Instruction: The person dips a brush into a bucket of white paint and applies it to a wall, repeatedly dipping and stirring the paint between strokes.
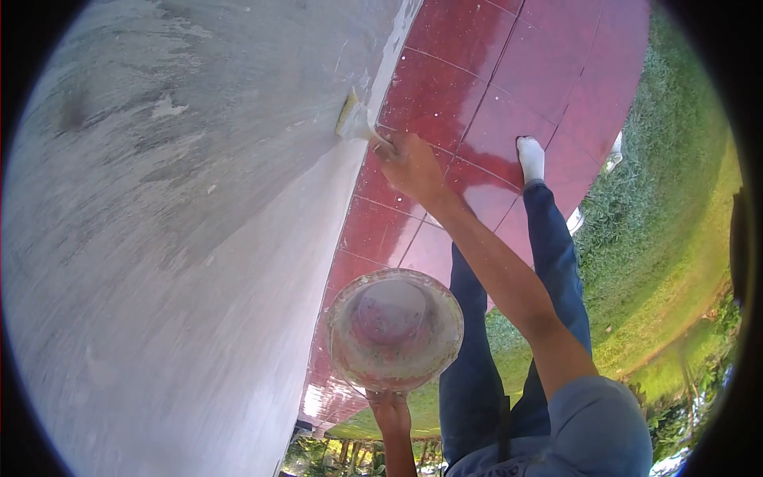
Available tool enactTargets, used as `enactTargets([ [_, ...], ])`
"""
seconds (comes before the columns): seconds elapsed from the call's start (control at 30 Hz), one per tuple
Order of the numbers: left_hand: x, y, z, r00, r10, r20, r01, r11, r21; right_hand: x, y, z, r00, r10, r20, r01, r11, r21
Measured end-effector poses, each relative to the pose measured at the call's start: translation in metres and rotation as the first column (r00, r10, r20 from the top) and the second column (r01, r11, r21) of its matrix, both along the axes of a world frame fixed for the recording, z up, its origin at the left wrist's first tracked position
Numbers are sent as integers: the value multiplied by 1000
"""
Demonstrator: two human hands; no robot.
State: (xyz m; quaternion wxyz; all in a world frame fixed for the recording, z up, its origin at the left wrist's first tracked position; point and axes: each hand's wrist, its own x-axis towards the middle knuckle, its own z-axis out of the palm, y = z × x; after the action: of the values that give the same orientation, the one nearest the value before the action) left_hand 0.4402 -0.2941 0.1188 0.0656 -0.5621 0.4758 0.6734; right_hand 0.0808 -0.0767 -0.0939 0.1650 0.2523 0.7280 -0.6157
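My right hand [409,167] is closed around the handle of a paintbrush [358,121]. Its pale, yellowish bristle end is against the lower part of the whitish-grey wall [199,238], close to where the wall meets the floor. Below, my left hand [389,412] grips the near rim of a round bucket [342,350], its fingers partly hidden by it. The bucket is coated with dried splashes, and pale liquid lies in the bottom.
Glossy red floor tiles [445,87] run along the wall, with small white spots on them. My white-socked foot [531,163] stands on the tiles. White shoes [614,153] lie at the edge by the grass [628,238].
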Motion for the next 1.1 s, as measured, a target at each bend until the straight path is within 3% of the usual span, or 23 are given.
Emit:
enactTargets([
  [0.07, 1, -1, 1, 1000, -4, -15, 4, 1000, 8, 2, 8, 100, 992, 84, -98, -75, 993, 90],
  [0.13, 2, -2, 1, 999, -21, -31, 21, 999, 30, 7, 26, 181, 994, 78, -70, -89, 981, -175],
  [0.2, 7, -5, 0, 1000, -4, -27, 5, 999, 48, 25, 31, 213, 976, 67, -205, -135, 932, -337],
  [0.23, 9, -6, 1, 1000, 7, -17, -6, 998, 56, 30, 29, 219, 976, 70, -206, -137, 934, -329],
  [0.3, 12, -9, 2, 1000, 9, -11, -8, 997, 71, 34, 22, 222, 923, -89, -374, -136, 834, -535],
  [0.4, 20, -14, 0, 1000, 4, -16, -3, 998, 68, 34, 2, 153, 916, -72, -394, -199, 772, -603],
  [0.47, 27, -18, 0, 1000, -7, -25, 9, 998, 65, 36, -34, 66, 948, -98, -302, -99, 812, -575],
  [0.5, 31, -20, 0, 1000, -4, -11, 4, 998, 59, 36, -49, 17, 944, -150, -294, -70, 781, -621],
  [0.57, 36, -23, -1, 1000, 1, -2, -1, 999, 45, 46, -63, -75, 983, -164, -85, 56, 705, -707],
  [0.63, 37, -22, 4, 1000, -10, -20, 11, 999, 47, 61, -64, -169, 990, -84, 114, 138, 751, -645],
  [0.7, 40, -21, 2, 1000, 8, -2, -8, 1000, 30, 68, -57, -215, 980, -103, 172, 146, 953, -265],
  [0.73, 43, -22, 5, 999, 36, 12, -36, 999, 14, 67, -52, -215, 977, -103, 189, 152, 951, -268],
  [0.8, 54, -28, 1, 999, 42, 25, -42, 999, 10, 45, -32, -191, 944, 171, 282, -207, 973, 103],
  [0.83, 59, -30, 0, 999, 44, 28, -44, 999, 12, 40, -35, -178, 943, 178, 281, -214, 971, 102],
  [0.9, 59, -30, 2, 998, 51, 22, -52, 999, 13, 26, -52, -140, 987, 109, 117, -125, 983, 134],
  [0.97, 59, -28, 3, 998, 58, 19, -58, 998, 22, 35, -63, -67, 997, 67, -44, -56, 975, 214],
  [1.1, 61, -29, 3, 995, 96, 27, -97, 995, 31, 68, -51, 99, 997, 52, -61, -63, 977, -204],
])
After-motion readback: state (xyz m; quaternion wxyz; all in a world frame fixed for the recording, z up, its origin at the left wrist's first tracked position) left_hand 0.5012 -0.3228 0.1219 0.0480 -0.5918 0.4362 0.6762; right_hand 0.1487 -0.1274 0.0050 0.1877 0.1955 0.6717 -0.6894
